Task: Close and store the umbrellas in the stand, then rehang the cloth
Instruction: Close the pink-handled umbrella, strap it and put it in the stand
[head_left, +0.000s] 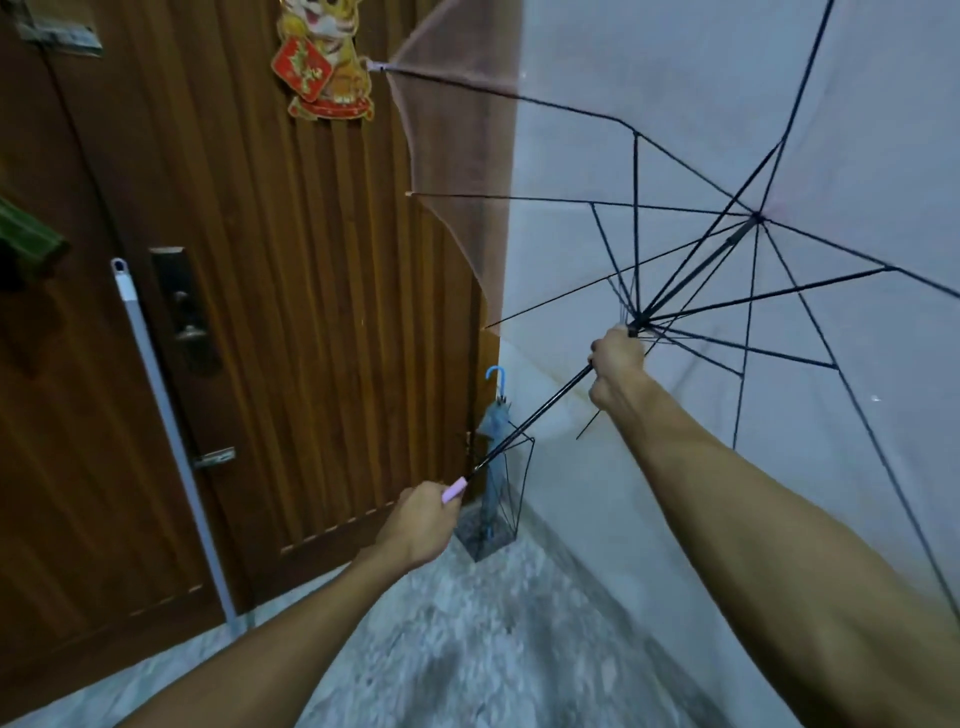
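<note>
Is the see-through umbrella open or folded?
Open: the clear umbrella has its ribs spread wide, while the right hand grips the shaft near the runner.

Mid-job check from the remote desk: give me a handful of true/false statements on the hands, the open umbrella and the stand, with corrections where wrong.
1. The left hand grips the clear umbrella's pink handle. True.
2. The clear umbrella is fully closed. False: its canopy is spread.
3. The right hand holds the shaft by the runner. True.
4. The wire stand holds no umbrella. False: a folded blue umbrella stands in it.
5. The stand sits in the corner by the wooden door. True.
</note>
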